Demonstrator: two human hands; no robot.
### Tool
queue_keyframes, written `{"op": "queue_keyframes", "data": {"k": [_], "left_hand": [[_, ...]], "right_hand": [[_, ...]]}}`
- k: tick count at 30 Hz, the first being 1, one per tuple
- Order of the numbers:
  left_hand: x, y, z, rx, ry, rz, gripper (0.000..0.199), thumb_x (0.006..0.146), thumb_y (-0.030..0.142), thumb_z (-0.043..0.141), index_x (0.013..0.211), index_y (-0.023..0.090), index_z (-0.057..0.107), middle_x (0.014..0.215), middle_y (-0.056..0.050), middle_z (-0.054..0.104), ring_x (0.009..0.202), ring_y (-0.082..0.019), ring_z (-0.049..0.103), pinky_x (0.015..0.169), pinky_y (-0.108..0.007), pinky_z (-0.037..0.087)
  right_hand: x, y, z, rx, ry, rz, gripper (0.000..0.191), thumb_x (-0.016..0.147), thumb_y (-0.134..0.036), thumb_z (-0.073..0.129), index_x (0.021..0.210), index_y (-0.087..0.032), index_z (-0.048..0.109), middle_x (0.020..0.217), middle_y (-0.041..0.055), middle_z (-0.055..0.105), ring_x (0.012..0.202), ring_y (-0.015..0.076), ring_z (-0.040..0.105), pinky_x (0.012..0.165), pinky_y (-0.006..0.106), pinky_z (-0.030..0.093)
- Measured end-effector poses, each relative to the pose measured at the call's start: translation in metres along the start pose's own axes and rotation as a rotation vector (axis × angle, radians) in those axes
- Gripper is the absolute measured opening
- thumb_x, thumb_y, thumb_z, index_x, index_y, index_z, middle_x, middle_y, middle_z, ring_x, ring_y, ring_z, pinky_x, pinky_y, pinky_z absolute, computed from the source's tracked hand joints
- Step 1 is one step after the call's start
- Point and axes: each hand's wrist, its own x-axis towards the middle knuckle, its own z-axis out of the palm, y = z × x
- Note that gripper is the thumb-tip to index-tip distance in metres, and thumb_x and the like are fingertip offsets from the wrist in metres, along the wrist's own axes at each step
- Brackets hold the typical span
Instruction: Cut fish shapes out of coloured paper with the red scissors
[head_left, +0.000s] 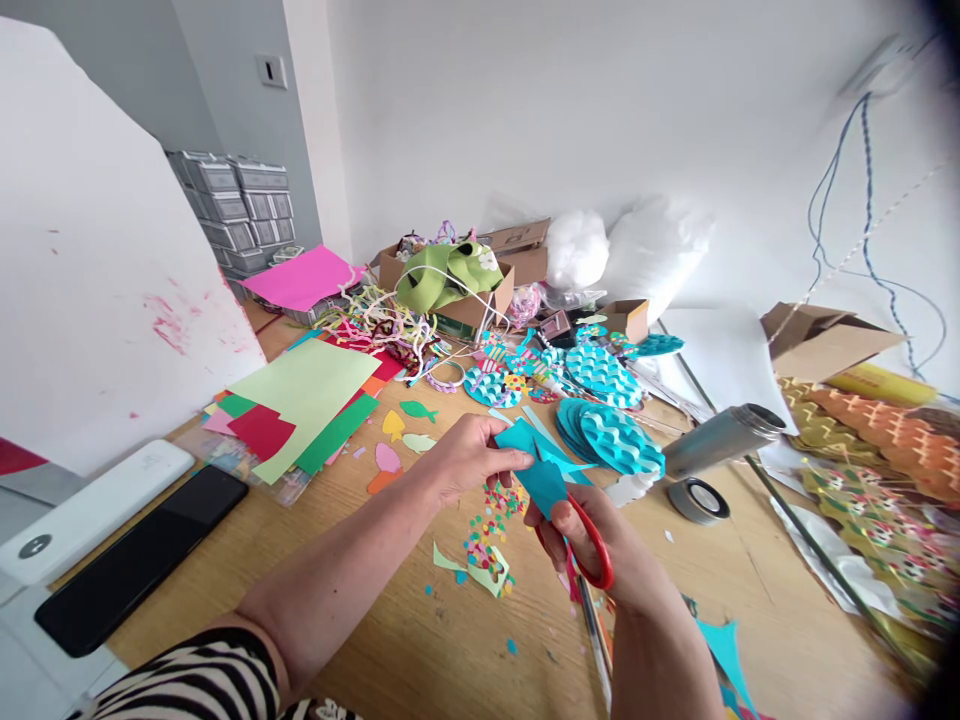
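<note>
My left hand (480,460) pinches a piece of blue paper (541,484) between thumb and fingers, above the middle of the table. A pair of scissors (598,548) with red handles is in my right hand (585,535), fingers through the loops. Its blades meet the blue paper and are mostly hidden by it. Under my hands lies a scatter of small coloured paper dots (480,540) with a pale green paper scrap (491,575). Left of my left hand are several fish-shaped paper cutouts, among them a green one (418,410) and a pink one (388,459).
Coloured paper sheets (307,390) are stacked at left, near a black phone (142,555). Blue wavy paper discs (619,440), a steel flask (724,440) and its lid (698,499) stand at right. Behind are pipe cleaners (390,325) and a cardboard box (499,300).
</note>
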Motion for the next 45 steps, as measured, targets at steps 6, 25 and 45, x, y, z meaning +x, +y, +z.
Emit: {"op": "queue_keyframes", "data": {"k": [6, 25, 45], "left_hand": [[0.0004, 0.0001, 0.0001, 0.005, 0.018, 0.003, 0.027, 0.065, 0.037, 0.068, 0.072, 0.013, 0.058, 0.053, 0.001, 0.056, 0.048, -0.010, 0.052, 0.042, -0.019, 0.036], [0.0000, -0.0012, -0.0010, 0.029, -0.013, 0.020, 0.023, 0.068, 0.035, 0.066, 0.069, 0.014, 0.057, 0.054, 0.001, 0.056, 0.049, -0.009, 0.053, 0.044, -0.019, 0.038], [0.0007, -0.0001, -0.0008, 0.031, 0.019, 0.024, 0.026, 0.068, 0.036, 0.066, 0.075, 0.013, 0.059, 0.058, 0.000, 0.057, 0.050, -0.010, 0.055, 0.043, -0.018, 0.038]], "right_hand": [[0.0004, 0.0019, -0.0001, 0.016, -0.007, 0.012, 0.066, 0.073, -0.081, 0.045, 0.070, -0.015, 0.055, 0.041, -0.0001, 0.053, 0.034, 0.0090, 0.038, 0.040, 0.024, 0.027], [0.0024, 0.0006, -0.0027, 0.023, -0.075, 0.018, 0.064, 0.065, -0.078, 0.060, 0.077, -0.015, 0.056, 0.051, -0.0006, 0.053, 0.043, 0.0110, 0.046, 0.042, 0.022, 0.033], [0.0035, -0.0021, -0.0021, 0.100, -0.044, 0.101, 0.052, 0.059, -0.060, 0.077, 0.076, -0.014, 0.059, 0.051, -0.0024, 0.053, 0.041, 0.0097, 0.047, 0.036, 0.018, 0.031]]}}
